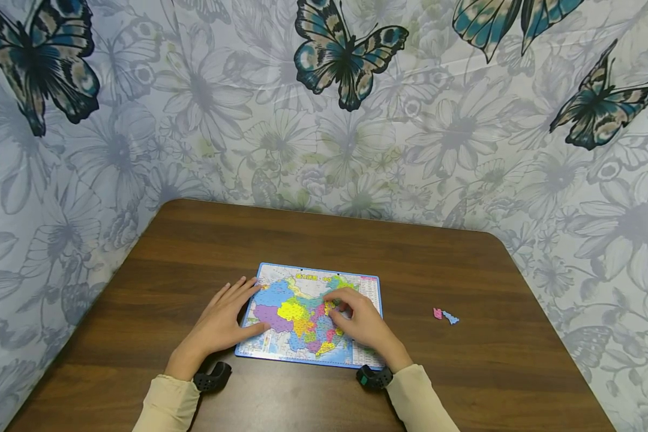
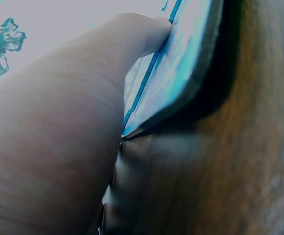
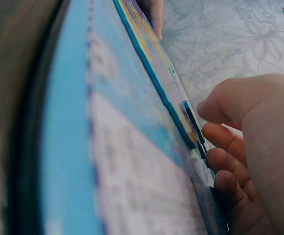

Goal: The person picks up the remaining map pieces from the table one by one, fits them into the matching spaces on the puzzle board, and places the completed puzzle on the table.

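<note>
A map jigsaw puzzle point(image 1: 281, 294) with a blue border and many-coloured regions lies on the table. My left hand point(image 1: 221, 318) rests on its left side, fingers extended along the edge and the thumb point(image 2: 154, 36) on the board's surface. Over the right part of the map, my right hand point(image 1: 359, 318) has its fingers curled, thumb and index finger pinching a small yellowish puzzle piece point(image 1: 330, 307) at the board. In the right wrist view, dark edges show on the puzzle board point(image 3: 146, 98) beside the fingertips; the hand partly hides that spot.
A pink puzzle piece point(image 1: 437, 313) and a blue puzzle piece point(image 1: 450, 318) lie together on the brown wooden table point(image 1: 497, 360), right of the board. Behind the table hangs a floral cloth point(image 1: 356, 162) with butterflies. Each wrist wears a black band.
</note>
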